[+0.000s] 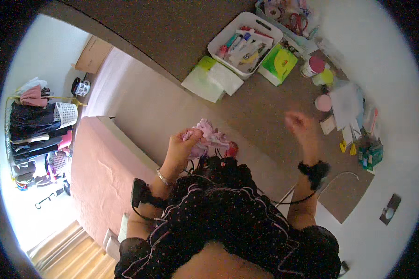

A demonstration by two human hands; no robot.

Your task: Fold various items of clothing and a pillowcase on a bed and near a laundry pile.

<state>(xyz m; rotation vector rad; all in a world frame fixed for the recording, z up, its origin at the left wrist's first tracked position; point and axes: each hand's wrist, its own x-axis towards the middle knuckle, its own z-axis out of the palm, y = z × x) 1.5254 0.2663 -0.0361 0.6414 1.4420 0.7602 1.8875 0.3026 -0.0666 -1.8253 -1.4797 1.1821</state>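
My left hand (179, 148) is closed on a crumpled, ruffled piece of pale pink-lilac fabric (207, 135), pinched between thumb and fingers in front of my body. Its exact kind does not show. Just beyond the fabric's lower right edge is a small red thing (232, 149), partly hidden. My right hand (300, 124) is raised apart from the fabric, over the brown desk (246, 109). Motion blurs its fingers, so I cannot see whether they hold anything. The nearest thing to it is a round pink lid (323, 102).
On the desk stand a white basket (212, 46) of pens and tools, a green tissue pack (278, 64), jars (313, 66) and papers (347, 107). Yellow-handled scissors (348, 147) lie at the right beside a green box (370, 157). A pink-covered bed (102, 172) is at the left.
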